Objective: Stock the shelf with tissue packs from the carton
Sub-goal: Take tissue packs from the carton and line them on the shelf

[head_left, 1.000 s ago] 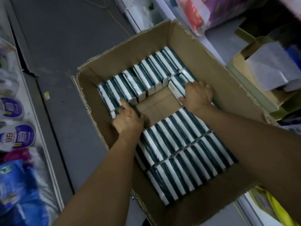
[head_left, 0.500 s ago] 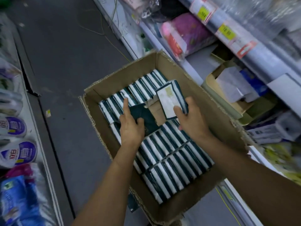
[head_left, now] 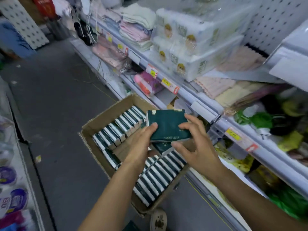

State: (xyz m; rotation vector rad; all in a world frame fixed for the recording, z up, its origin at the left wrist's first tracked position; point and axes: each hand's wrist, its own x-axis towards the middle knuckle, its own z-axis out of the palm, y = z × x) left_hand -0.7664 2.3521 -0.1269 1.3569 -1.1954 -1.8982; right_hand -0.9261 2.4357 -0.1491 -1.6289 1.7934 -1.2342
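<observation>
A dark green tissue pack (head_left: 167,125) is held flat above the open cardboard carton (head_left: 106,112). My left hand (head_left: 143,144) grips its left edge with the thumb on top. A second green pack (head_left: 162,146) sits just under the first, also in my left hand. My right hand (head_left: 194,144) curls its fingers round the top pack's right edge. Rows of green-and-white packs (head_left: 155,177) stand on edge inside the carton. The white shelf (head_left: 215,112) runs along the right.
The shelves at right hold folded towels (head_left: 135,27), wrapped tissue bundles (head_left: 188,47), pink packets and green bags (head_left: 260,119). Price tags line the shelf edges. A grey floor aisle (head_left: 55,100) lies to the left, with more goods on a low rack at far left.
Both hands lifted packs out of the carton and brought them together in a stack above it. My view rose from the carton toward the shelves.
</observation>
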